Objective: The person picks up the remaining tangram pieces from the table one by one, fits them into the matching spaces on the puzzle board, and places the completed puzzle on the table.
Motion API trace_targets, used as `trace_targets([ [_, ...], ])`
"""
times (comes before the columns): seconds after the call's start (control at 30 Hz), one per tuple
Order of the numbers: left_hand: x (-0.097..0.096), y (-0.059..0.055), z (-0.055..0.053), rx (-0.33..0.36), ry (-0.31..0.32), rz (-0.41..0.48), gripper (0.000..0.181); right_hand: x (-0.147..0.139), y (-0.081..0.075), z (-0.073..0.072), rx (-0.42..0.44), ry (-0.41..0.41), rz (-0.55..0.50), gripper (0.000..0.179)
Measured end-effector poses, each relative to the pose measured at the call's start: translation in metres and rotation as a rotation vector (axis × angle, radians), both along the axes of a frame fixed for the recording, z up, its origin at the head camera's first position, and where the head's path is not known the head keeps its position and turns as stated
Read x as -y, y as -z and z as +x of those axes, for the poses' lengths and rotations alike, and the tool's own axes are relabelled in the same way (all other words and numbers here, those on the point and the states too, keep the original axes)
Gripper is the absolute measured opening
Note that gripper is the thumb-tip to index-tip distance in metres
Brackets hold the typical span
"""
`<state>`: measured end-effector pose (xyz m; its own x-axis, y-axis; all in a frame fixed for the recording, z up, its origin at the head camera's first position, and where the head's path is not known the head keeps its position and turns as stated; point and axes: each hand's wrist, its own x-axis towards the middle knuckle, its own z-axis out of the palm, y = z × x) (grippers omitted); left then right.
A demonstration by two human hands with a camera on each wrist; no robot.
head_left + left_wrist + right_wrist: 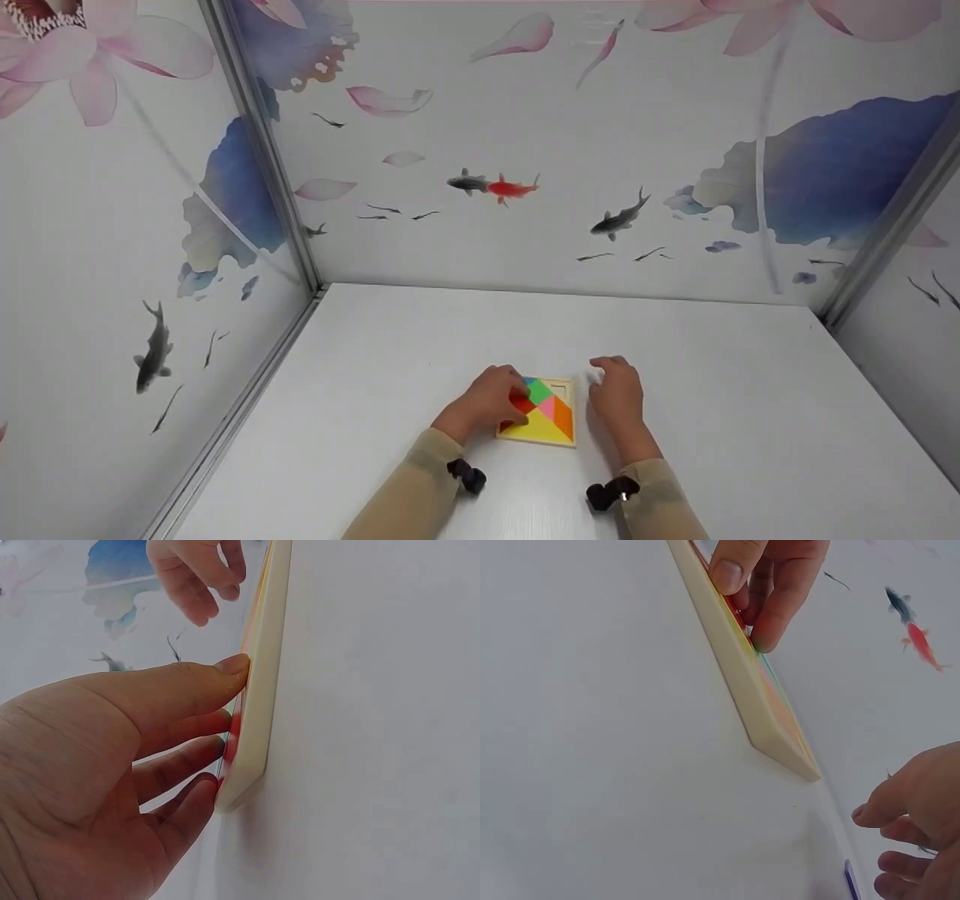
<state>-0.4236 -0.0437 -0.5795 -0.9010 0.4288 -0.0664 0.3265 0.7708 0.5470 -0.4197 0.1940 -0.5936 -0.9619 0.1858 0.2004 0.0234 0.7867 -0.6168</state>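
Note:
A square wooden tangram tray lies flat on the table, with coloured pieces inside, among them a large yellow triangle, a red piece, a green square and an orange piece. Bare wood shows in its far right corner. My left hand rests over the tray's left side, thumb and fingertips spread on the red and yellow pieces. To the right of the tray, apart from it, my right hand hovers with loosely bent fingers and nothing between them. Near those fingers is a purple piece on the table.
The white table is bordered by a back wall and side walls printed with fish and lotus. Small black devices are strapped at both wrists.

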Motion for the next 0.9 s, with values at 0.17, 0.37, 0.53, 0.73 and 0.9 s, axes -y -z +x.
trace_targets([
  [0.17,-0.001,0.001,-0.001,0.005,-0.003,-0.009,0.041,-0.004,0.001,0.002,0.064,0.005,0.037,0.035],
  [0.37,0.001,0.003,-0.003,-0.016,0.016,-0.001,0.04,-0.007,0.005,0.003,0.095,-0.021,0.075,0.033],
  [0.53,0.004,0.004,-0.004,-0.05,0.05,0.021,0.037,-0.009,0.005,0.003,0.077,-0.038,0.108,0.028],
  [0.73,0.003,0.003,-0.003,-0.034,0.034,0.031,0.038,-0.011,-0.001,0.002,0.137,-0.038,0.128,0.025],
  [0.9,0.002,0.004,-0.002,0.01,-0.004,0.04,0.04,-0.012,-0.002,0.002,0.167,-0.037,0.14,0.021],
])
